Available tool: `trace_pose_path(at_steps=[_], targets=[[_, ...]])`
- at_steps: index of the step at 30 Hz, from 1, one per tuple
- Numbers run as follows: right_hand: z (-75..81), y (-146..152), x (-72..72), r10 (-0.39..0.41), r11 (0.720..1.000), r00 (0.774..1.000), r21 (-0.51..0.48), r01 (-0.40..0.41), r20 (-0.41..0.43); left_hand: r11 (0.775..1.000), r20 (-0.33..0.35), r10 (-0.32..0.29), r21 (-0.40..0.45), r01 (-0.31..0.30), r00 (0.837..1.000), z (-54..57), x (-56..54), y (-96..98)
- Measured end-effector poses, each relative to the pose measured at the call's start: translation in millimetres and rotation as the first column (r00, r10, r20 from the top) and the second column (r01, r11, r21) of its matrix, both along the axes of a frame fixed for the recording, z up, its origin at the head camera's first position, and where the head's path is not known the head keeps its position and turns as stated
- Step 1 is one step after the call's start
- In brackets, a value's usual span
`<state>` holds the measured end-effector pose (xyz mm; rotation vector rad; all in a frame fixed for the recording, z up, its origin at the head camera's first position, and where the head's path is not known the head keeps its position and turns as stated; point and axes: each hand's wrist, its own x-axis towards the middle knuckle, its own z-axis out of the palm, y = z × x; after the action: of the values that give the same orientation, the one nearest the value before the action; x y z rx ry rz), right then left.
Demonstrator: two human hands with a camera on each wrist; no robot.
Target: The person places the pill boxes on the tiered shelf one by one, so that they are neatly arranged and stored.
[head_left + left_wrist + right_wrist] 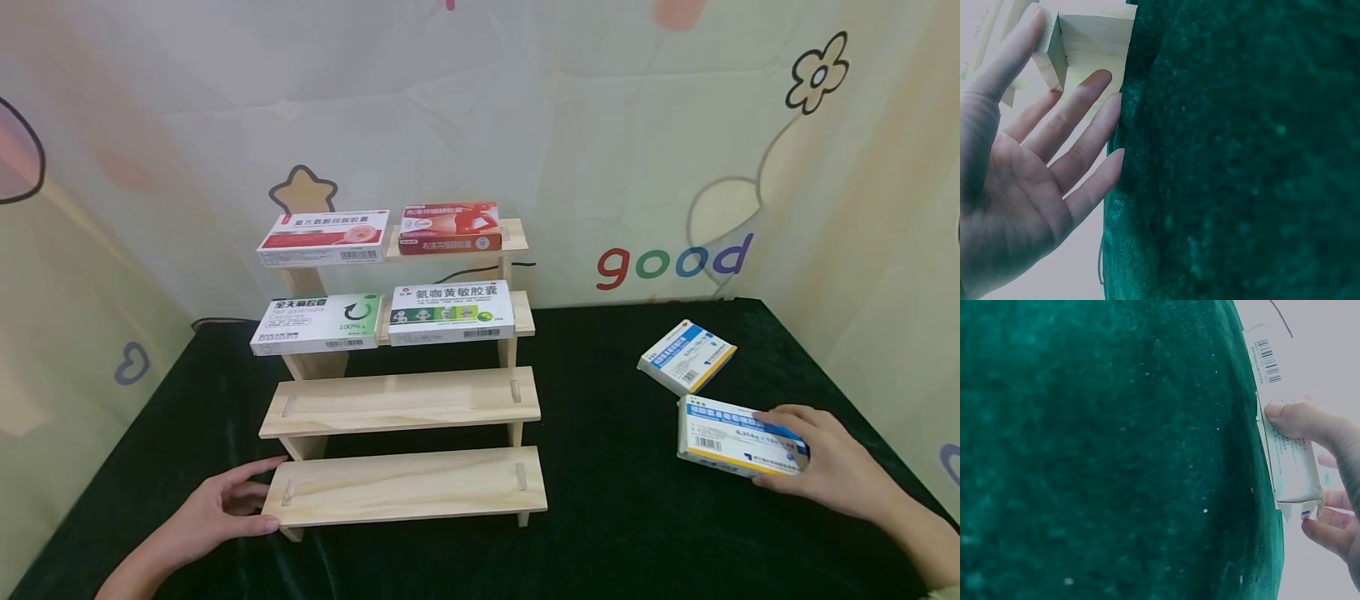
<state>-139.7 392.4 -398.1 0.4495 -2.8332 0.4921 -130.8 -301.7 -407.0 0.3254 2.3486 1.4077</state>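
Flat blue-white-and-yellow cardboard box (735,436) is near the right edge of the green-clothed desk (600,467), right hand (836,462) pinching its end; light pressure should spare it. Left hand (210,512), fingers spread, touches the pale wooden stepped rack (405,483).

I count six medicine boxes (452,312) here, two bare hands (206,517), one wooden stand (401,402), four shelves (405,486), one green cloth (600,517).

Backdrop (480,125) reads "good". Red box (450,228): 布洛芬缓释胶囊. Red-white box (326,238): 复方氨酚烷胺胶囊. Green-arrow box (318,324): 全天麻胶囊, "100%". Green-striped box (452,312): 氨咖黄敏胶囊. Front blue-white box (731,437): "0.314g". Other print too small.
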Motion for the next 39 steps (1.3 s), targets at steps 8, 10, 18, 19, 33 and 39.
trace_pose_path(at_steps=[8, 10, 18, 19, 33, 39], targets=[[9.0, -5.4, -4.5, 0.026, 1.000, 0.999, 0.001, -0.026, -0.019, 1.000, 0.017, -0.009, 0.012, 0.009, 1.000, 0.8, 0.1, -0.6], [10.8, -7.6, -5.8, 0.030, 1.000, 0.999, 0.004, -0.030, -0.021, 1.000, 0.017, -0.008, 0.009, 0.008, 1.000, 0.8, -0.1, -0.6], [18.1, -18.0, -12.0, 0.058, 0.998, 0.998, 0.010, -0.058, -0.024, 1.000, 0.010, -0.006, 0.003, 0.005, 1.000, 0.5, -0.3, -0.9], [19.0, -19.3, -13.2, 0.065, 0.998, 0.997, 0.013, -0.065, -0.031, 1.000, 0.007, -0.007, 0.001, 0.007, 1.000, 0.5, -0.2, -1.0], [38.9, -39.5, -29.4, 0.145, 0.989, 0.988, 0.045, -0.143, -0.054, 1.000, 0.002, -0.004, 0.004, 0.004, 1.000, 0.7, 0.8, -0.9], [46.6, -50.4, -35.4, 0.157, 0.987, 0.987, 0.052, -0.155, -0.042, 1.000, -0.011, -0.001, -0.012, 0.000, 1.000, 2.1, 1.9, -0.5]])
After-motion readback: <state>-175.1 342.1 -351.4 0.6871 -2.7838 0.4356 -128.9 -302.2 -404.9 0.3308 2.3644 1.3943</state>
